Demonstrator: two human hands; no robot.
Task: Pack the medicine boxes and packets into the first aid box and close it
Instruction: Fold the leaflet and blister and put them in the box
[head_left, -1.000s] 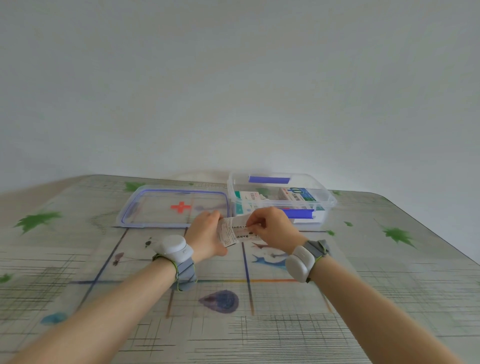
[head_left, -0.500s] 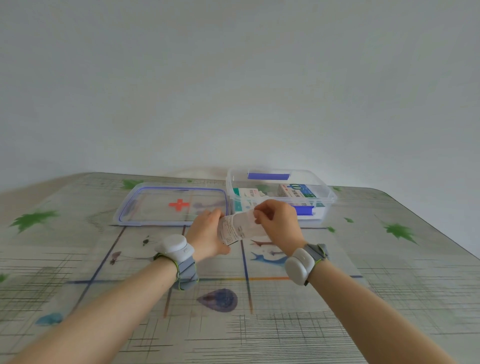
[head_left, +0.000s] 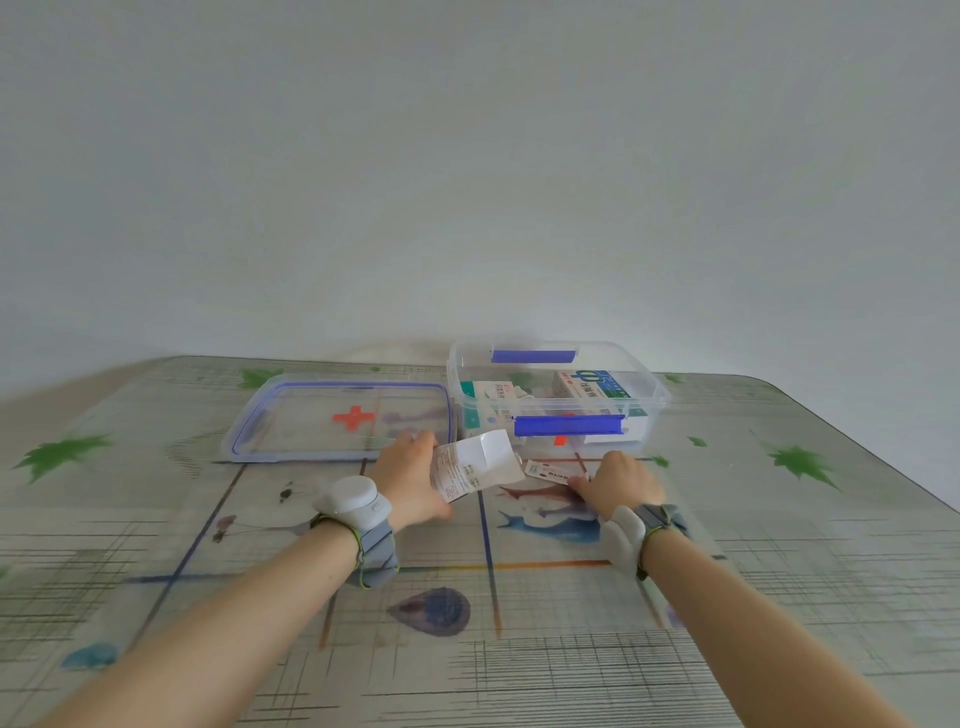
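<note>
Head view, single frame. Left hand (head_left: 410, 478) gripped a white packet (head_left: 475, 465) at its left edge, fingers curled round it. The packet was held clear of the table (head_left: 789, 582), tilted, its top corner folded, just in front of the first aid box (head_left: 658, 402). Right hand (head_left: 621, 480) lay low on the table, fingertips on the right end of a second flat packet (head_left: 548, 471) lying on the tabletop near the box's front wall. Pinch or plain press could not be told, as the fingers were hidden behind the back of the hand. The box stood open, clear plastic, with a blue latch (head_left: 569, 425) on the near side. Two medicine boxes showed inside, one at the left (head_left: 491, 395) and one at the right (head_left: 592, 387). The lid (head_left: 291, 415) lay flat just left of the box, red cross (head_left: 354, 417) showing. Both wrists carried a grey strap with a white unit, left (head_left: 358, 506) and right (head_left: 623, 535).
</note>
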